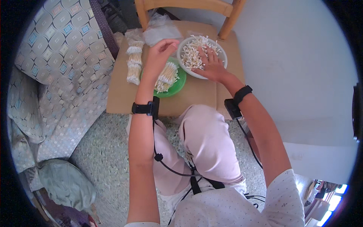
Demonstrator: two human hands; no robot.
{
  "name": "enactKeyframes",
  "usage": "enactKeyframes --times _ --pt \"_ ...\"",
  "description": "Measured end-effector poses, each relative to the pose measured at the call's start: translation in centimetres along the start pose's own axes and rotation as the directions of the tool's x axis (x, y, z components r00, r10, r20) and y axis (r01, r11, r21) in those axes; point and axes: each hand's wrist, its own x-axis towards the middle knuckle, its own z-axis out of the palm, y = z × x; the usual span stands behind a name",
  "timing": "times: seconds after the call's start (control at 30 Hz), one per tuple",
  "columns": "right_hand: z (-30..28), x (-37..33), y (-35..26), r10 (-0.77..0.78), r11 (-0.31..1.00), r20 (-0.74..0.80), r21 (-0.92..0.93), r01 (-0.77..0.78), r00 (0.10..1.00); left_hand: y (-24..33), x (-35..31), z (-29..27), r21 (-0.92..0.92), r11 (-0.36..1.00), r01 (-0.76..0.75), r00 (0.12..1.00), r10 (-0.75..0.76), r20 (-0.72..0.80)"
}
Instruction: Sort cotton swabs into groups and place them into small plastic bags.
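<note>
A white bowl (224,60) full of loose cotton swabs (191,53) stands on a cardboard-covered seat. My right hand (212,67) lies on these swabs with its fingers spread, holding none that I can see. My left hand (163,53) is raised over the gap between the bowl and a clear plastic bag, fingers curled together; whatever they hold, if anything, is hidden. Below it sits a green bowl (180,85) with a bunch of cotton swabs (168,73) lying in it, partly covered by my left forearm. Packed bundles of cotton swabs (134,62) lie in a row at the left.
Crumpled clear plastic bags (160,30) lie at the back of the cardboard (204,100), before a wooden chair back (185,4). Patterned fabric (72,49) covers furniture on the left. A pale wall (295,75) rises on the right. Cables run from both wrist straps.
</note>
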Motion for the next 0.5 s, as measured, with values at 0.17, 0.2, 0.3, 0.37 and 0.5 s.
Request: enactKeyframes --times 0.17,0.2,0.3,0.37,0.5 --pt "-1.0 0.5 -0.7 0.007 0.992 -0.156 0.126 0.013 0.988 -0.8 0.1 -0.2 0.039 0.999 -0.015 0.997 0.012 0.08" --pt "-1.1 0.9 -0.3 -0.025 0.967 -0.312 0.235 0.102 0.95 -0.8 0.1 -0.1 0.034 0.999 -0.018 0.996 0.015 0.083" --pt "-2.1 1.7 1.1 0.036 0.89 -0.529 0.403 0.214 0.848 -0.7 0.0 0.0 0.021 0.999 -0.027 0.996 0.025 0.084" --pt "-2.3 2.0 1.6 0.077 0.887 -0.576 0.413 0.208 0.813 -0.6 -0.1 0.2 0.007 1.0 -0.029 0.995 0.028 0.098" --pt "-2.2 2.6 1.7 0.106 0.753 -0.519 0.599 0.273 0.848 -1.2 0.1 -0.6 0.009 0.999 -0.046 0.994 0.045 0.095"
